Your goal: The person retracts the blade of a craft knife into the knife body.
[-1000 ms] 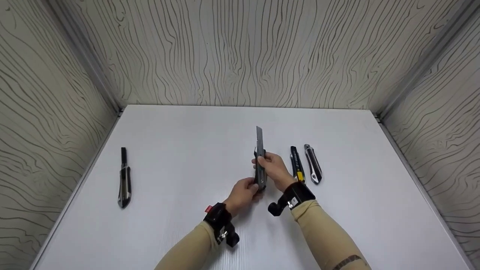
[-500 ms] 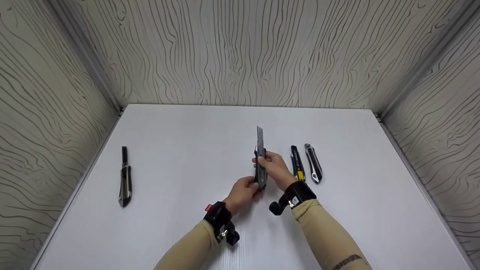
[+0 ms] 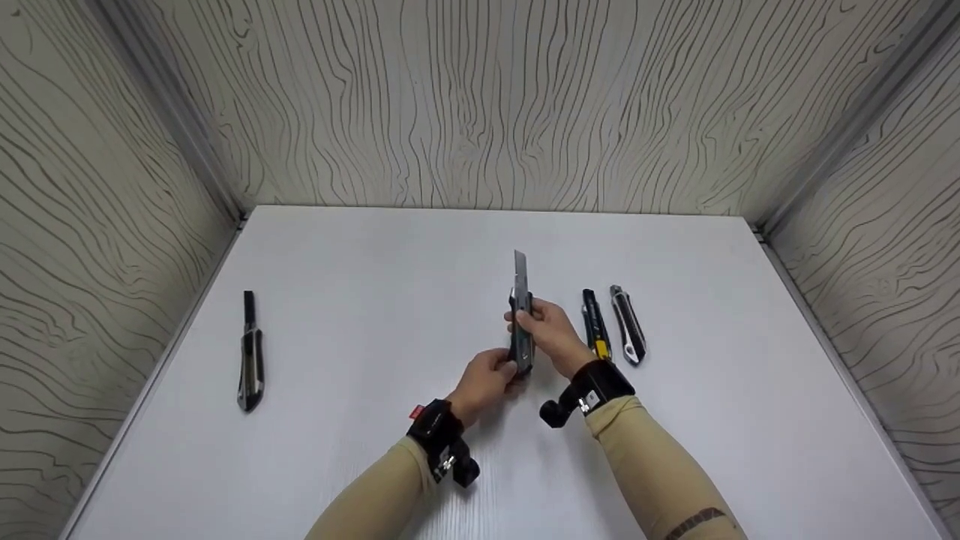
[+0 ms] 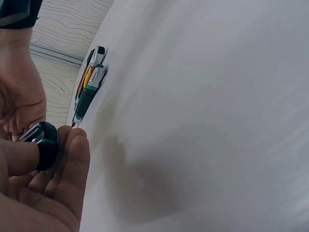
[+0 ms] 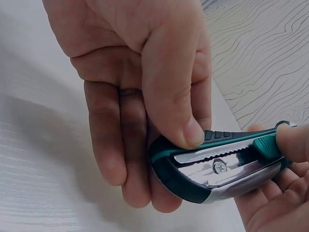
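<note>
A snap-off utility knife (image 3: 523, 345), grey and dark green with its long steel blade (image 3: 520, 268) out and pointing away from me, is held between both hands in the head view. The right hand (image 3: 553, 331) grips the handle's middle. In the right wrist view its thumb (image 5: 293, 142) presses the green slider (image 5: 266, 146). My left hand (image 3: 482, 384) pinches the rounded rear end of the handle between thumb and fingers, also seen as the left hand (image 5: 159, 87) in the right wrist view. The blade is hidden in the left wrist view, where the knife's butt (image 4: 47, 145) shows.
Right of the hands lie a black and yellow utility knife (image 3: 595, 322) and a silver and black one (image 3: 630, 330). Far left lies another knife (image 3: 251, 367), its dark blade extended. The white table (image 3: 375, 285) meets patterned walls (image 3: 480, 105) at the back and sides.
</note>
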